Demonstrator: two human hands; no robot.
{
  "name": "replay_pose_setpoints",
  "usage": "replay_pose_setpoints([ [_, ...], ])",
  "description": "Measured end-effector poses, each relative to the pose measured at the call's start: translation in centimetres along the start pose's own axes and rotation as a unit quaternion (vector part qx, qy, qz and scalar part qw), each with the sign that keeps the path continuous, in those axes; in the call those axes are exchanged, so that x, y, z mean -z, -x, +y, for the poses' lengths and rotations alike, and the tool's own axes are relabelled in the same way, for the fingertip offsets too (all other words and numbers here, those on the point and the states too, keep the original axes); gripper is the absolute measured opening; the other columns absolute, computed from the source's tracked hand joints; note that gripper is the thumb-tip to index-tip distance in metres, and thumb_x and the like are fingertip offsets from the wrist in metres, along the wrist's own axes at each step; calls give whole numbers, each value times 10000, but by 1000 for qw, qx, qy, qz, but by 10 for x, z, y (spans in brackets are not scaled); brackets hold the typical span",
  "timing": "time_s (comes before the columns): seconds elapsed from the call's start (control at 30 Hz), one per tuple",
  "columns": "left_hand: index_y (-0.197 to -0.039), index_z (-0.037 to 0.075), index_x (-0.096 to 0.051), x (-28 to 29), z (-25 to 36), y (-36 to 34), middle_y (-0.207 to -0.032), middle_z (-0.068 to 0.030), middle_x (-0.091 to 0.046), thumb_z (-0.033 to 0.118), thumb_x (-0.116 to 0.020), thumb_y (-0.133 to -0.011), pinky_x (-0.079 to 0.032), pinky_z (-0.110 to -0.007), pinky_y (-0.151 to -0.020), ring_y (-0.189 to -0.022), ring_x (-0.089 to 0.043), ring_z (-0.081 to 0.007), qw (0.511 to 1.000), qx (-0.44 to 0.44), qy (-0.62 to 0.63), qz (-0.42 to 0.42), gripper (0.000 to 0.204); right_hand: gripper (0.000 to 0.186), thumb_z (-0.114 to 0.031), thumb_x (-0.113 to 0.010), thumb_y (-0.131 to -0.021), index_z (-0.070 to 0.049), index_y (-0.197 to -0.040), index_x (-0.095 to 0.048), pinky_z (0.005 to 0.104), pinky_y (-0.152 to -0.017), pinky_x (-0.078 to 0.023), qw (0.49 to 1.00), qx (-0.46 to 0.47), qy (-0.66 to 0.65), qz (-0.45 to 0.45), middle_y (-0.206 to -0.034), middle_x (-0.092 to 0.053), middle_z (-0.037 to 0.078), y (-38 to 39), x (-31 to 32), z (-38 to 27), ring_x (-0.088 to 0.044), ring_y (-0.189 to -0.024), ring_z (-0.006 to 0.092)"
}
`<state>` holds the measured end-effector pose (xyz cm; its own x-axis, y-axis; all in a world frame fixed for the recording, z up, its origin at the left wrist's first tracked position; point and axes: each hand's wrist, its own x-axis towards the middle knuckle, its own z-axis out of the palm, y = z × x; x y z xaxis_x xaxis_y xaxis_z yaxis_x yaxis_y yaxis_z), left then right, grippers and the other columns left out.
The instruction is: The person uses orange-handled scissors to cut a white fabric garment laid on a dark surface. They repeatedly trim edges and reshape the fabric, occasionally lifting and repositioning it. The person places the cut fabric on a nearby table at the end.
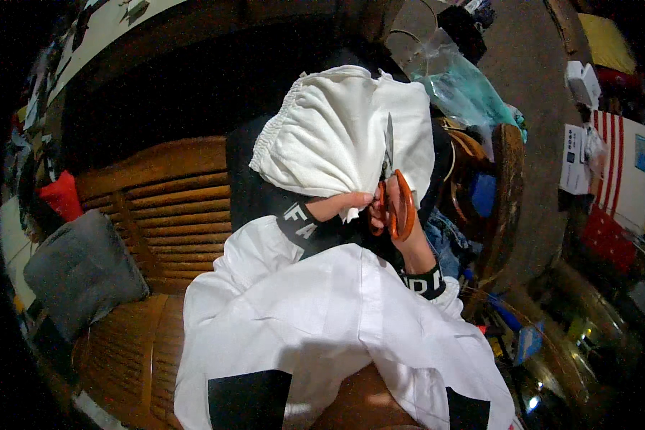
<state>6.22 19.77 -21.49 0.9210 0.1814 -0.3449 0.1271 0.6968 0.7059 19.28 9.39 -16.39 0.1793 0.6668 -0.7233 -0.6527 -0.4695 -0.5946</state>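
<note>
A white cloth piece [315, 136] with gathered, ruffled left edge lies spread over a dark surface in front of me. My left hand [337, 203] grips the cloth at its lower edge, where a small bunched tip hangs below my fingers. My right hand [401, 226] holds orange-handled scissors [406, 208], their silver blades pointing away from me across the cloth and looking closed. My two hands are close together at the cloth's lower middle.
A slatted wooden bench [158, 215] with a grey cushion [86, 276] and red fabric [59, 197] is at left. Crumpled turquoise plastic [473, 100] lies beyond the cloth at back right. A wooden armrest [507, 143], white boxes [573, 158] and assorted clutter stand to the right.
</note>
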Motion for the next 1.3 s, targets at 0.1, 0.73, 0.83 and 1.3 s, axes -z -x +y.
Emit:
replay_pose_setpoints([
  [0.1, -1165, 44, -522, 8, -14, -3, -1128, -55, -560, 293, -602, -848, -396, -273, -928, -1033, -515, -161, 999, 34, -13, 21, 412, 352, -458, -481, -910, -108, -891, -456, 168, -380, -297, 999, 12, 35, -34, -657, -410, -19, -3, 8, 5, -402, -496, 49],
  [0.73, -1181, 100, -503, 8, -10, -4, -1112, -49, -541, 343, -552, -889, -361, -282, -955, -1051, -487, -163, 991, -31, -129, -4, 384, 407, -503, -437, -914, -108, -812, -451, 207, -444, -300, 997, -4, 65, -43, -672, -417, -19, -2, 3, -14, -414, -531, 85],
  [0.83, -1168, 98, -516, 7, -24, -5, -1119, -51, -539, 317, -547, -895, -358, -286, -958, -1059, -481, -153, 987, -70, -136, 51, 351, 393, -495, -450, -912, -111, -828, -449, 197, -439, -291, 997, -20, 72, -5, -667, -414, -26, -1, -3, -16, -407, -526, 77],
  [1.3, -1079, -12, -581, -10, -10, 22, -997, -69, -622, 222, -619, -851, -443, -301, -831, -923, -557, -177, 958, -94, -268, 44, 329, 326, -447, -456, -920, -123, -921, -489, 177, -502, -337, 995, -11, 102, 17, -715, -451, -50, -9, 28, 12, -418, -582, 40],
])
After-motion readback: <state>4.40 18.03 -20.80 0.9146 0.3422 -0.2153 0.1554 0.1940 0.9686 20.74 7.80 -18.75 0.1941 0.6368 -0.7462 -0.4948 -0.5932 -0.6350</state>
